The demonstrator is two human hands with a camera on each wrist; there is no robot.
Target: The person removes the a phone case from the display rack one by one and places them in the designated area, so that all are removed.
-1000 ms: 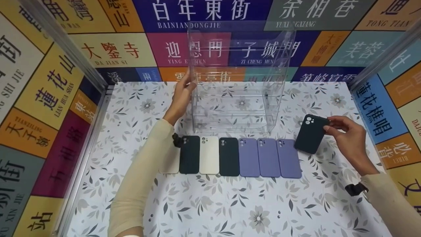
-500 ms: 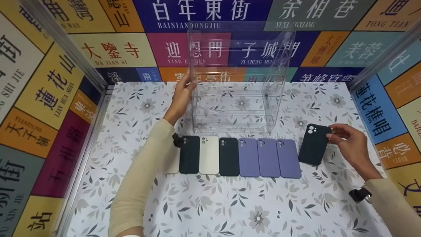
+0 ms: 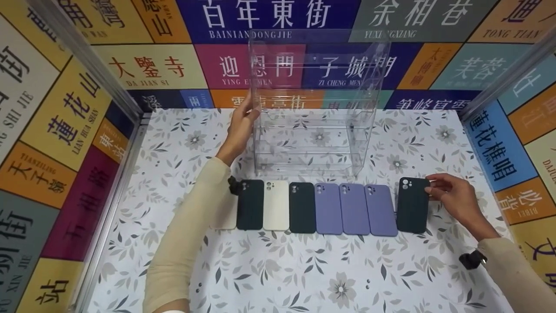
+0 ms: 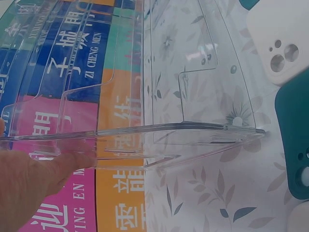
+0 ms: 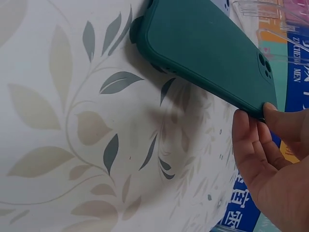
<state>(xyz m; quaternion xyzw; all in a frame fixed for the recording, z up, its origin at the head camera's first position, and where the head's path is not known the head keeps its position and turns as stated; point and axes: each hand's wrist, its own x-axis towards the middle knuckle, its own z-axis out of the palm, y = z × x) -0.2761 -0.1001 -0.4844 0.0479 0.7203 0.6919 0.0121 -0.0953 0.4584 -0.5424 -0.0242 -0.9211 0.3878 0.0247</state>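
My right hand point(image 3: 456, 195) pinches a dark green phone case point(image 3: 412, 206) by its upper right edge, thumb on the back and fingers under it. In the right wrist view the case point(image 5: 207, 53) is tilted, with its held end raised over the tabletop. It is at the right end of a row of phone cases, beside a purple phone case point(image 3: 381, 210). My left hand point(image 3: 240, 126) grips the left side of a clear plastic tiered rack point(image 3: 359, 152), standing behind the row. In the left wrist view the fingers lie along the rack's side edge point(image 4: 183, 125).
Leftward along the row lie more purple cases point(image 3: 342, 208), a dark case point(image 3: 302, 208), a cream case point(image 3: 276, 205), another dark case point(image 3: 250, 204) and a pale case point(image 3: 223, 213) partly hidden by my left sleeve point(image 3: 186, 230). Walls with printed signs point(image 3: 156, 65) enclose the flowered tabletop point(image 3: 278, 274).
My right hand has brought the dark green case down toward the front and straightened it in line with the row. The left hand and rack have stayed put.
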